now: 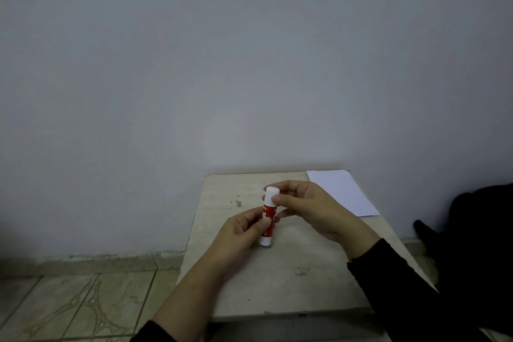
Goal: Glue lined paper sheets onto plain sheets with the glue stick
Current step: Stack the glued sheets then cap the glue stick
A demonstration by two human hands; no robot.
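Floor (pixel 83 305): patterned tiles are seen at lower left, with a pale skirting strip run along the foot of the wall.
Wall (pixel 249 64): a plain grey-white surface is shown filling the upper part of the view.
Table (pixel 291 280): a small pale top, stained in spots, is set against the wall.
Left hand (pixel 238 233): the red body of the glue stick is gripped between the thumb and curled fingers, above the middle of the table; the dark sleeve is pushed back from the forearm.
Glue stick (pixel 268 216): a white tube with a red label is held nearly upright, leaned slightly, its white cap uppermost; both hands are touching it.
Right hand (pixel 311 208): the white cap end is pinched between thumb and fingertips, the other fingers being curled loosely behind; a black sleeve is worn to the wrist.
Lined paper sheets (pixel 344 193): a stack is laid flat at the far right corner of the table, apart from the hands.
Dark fabric (pixel 477 230): a black mass is seen at the right edge, beside the table.
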